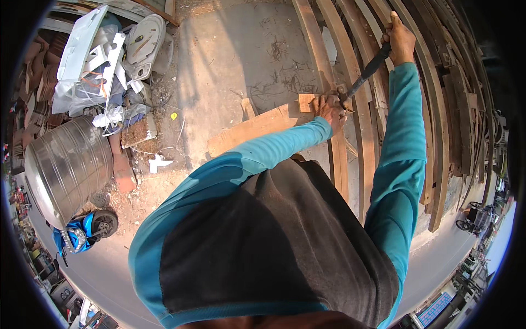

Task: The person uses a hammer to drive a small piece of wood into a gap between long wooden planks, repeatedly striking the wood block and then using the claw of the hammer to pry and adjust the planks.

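Note:
My right hand (401,44) is closed round the dark handle of a hammer (374,64), raised at the upper right. The handle slants down to the left, and its rusty-looking head is right beside the fingers of my left hand (331,112). That left hand rests on a long wooden beam (339,159) with its fingers bent and drawn together. Whatever may be between those fingers is hidden. Close to its left lies a small wood block (307,102). A broad, pale plank (249,130) runs leftward from under my left forearm.
Several long timbers (434,126) lie side by side on the right. At the left are a ribbed metal tank (71,167), a blue motorbike (82,233) and a heap of plastic with white pieces (98,77). Dark scraps (279,52) litter the concrete floor ahead.

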